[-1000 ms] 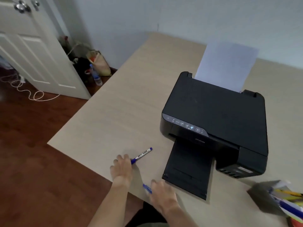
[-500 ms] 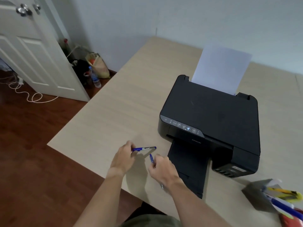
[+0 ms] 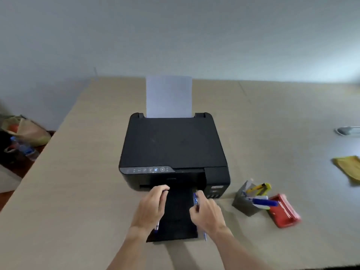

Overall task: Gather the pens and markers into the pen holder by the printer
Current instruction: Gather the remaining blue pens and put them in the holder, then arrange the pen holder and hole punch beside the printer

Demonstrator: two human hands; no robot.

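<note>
My left hand [image 3: 151,208] is closed around a blue pen [image 3: 157,227], whose end sticks out below the palm. A second blue pen [image 3: 195,199] is gripped in my right hand [image 3: 207,214], with its tip pointing up and its other end showing below the wrist. Both hands hover over the printer's black output tray [image 3: 176,219]. The grey pen holder [image 3: 245,199] lies tipped on the table right of the black printer [image 3: 173,149]. It holds a blue marker [image 3: 263,201], a yellow cutter [image 3: 260,188] and white pens.
A red case [image 3: 284,211] lies beside the holder. A yellow cloth [image 3: 348,168] and a white object [image 3: 346,130] sit at the far right. White paper [image 3: 169,96] stands in the printer's rear feed. Bags and a bottle [image 3: 23,137] are on the floor to the left.
Both hands lifted their pens off the table's left front and moved right, over the printer's tray. My view swung right, bringing the pen holder and red case into full sight.
</note>
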